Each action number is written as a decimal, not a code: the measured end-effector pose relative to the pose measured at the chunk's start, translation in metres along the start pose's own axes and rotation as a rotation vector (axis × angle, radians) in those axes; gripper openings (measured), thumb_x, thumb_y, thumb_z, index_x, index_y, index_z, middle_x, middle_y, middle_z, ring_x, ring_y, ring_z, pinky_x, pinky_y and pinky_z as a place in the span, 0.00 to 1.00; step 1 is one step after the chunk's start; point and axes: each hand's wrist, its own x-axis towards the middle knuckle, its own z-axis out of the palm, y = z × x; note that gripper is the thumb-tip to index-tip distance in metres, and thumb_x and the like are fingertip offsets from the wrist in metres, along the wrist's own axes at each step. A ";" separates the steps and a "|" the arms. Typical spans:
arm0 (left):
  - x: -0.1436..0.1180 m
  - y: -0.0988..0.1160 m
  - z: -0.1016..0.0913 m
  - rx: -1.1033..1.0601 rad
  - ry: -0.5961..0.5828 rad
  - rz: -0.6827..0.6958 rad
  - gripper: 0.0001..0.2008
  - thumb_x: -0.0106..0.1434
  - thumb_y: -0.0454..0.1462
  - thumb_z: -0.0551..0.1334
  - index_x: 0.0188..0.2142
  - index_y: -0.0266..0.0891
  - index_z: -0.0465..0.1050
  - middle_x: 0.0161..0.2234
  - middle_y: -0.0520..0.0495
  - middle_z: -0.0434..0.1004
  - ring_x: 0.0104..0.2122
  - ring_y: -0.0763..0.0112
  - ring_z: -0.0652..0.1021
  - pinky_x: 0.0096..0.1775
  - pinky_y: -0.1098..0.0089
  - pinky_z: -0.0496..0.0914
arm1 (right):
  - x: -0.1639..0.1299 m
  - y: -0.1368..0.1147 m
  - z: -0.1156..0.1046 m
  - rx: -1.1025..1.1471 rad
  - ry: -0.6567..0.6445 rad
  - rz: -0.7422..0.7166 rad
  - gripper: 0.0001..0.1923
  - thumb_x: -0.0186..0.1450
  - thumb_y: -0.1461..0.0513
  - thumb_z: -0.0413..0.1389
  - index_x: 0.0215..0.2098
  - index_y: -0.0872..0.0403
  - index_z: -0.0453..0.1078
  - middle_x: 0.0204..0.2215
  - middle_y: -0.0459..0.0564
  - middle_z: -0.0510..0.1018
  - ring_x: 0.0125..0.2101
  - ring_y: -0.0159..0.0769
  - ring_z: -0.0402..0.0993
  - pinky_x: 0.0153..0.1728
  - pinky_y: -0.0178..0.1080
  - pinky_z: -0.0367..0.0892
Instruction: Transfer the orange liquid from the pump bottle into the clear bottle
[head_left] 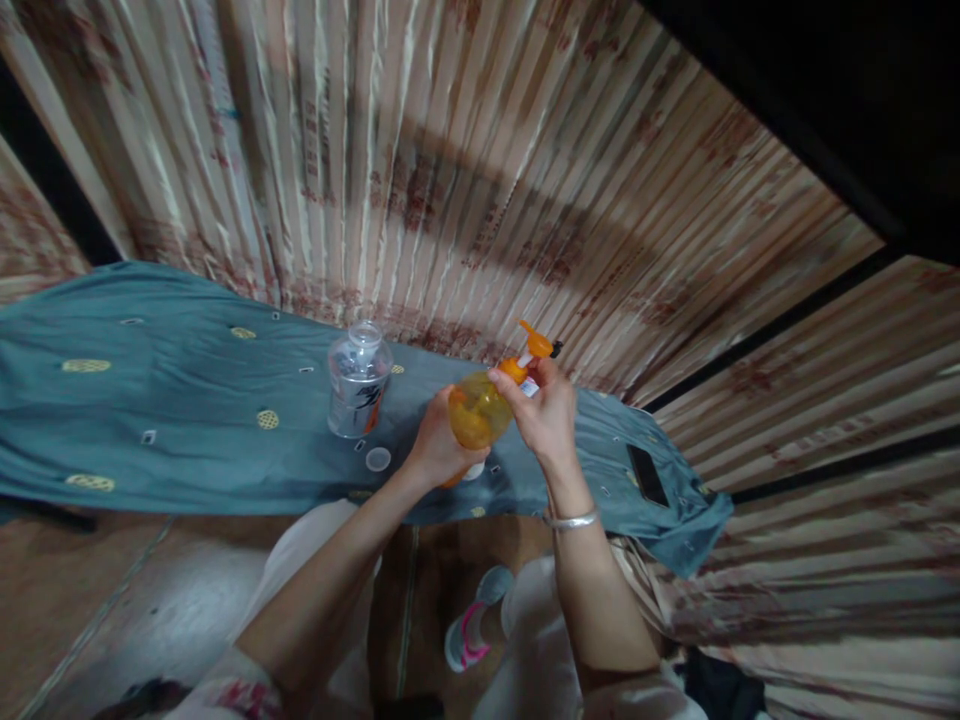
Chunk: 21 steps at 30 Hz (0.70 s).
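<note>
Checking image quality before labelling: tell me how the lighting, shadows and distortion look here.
Head view: dim, warm light; a broad shadow band crosses the curtain; wide-angle bending curves the blue cloth; top-right corner black; the orange pump bottle glows translucent between left hand and right hand.

Orange pump bottle [480, 410], teal cloth [187, 400] with yellow dots, striped beige-and-red curtain [450, 150].

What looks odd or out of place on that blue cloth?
The clear bottle stands open, with its small white cap lying loose on the cloth beside it. A dark phone lies near the cloth's right edge. No spill shows.
</note>
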 end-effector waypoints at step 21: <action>-0.002 -0.010 0.003 -0.054 -0.001 0.006 0.27 0.42 0.34 0.74 0.42 0.41 0.69 0.42 0.49 0.78 0.43 0.56 0.79 0.47 0.56 0.75 | 0.007 0.013 0.006 0.393 -0.162 0.111 0.26 0.49 0.43 0.70 0.35 0.50 0.71 0.34 0.46 0.80 0.37 0.36 0.76 0.46 0.44 0.72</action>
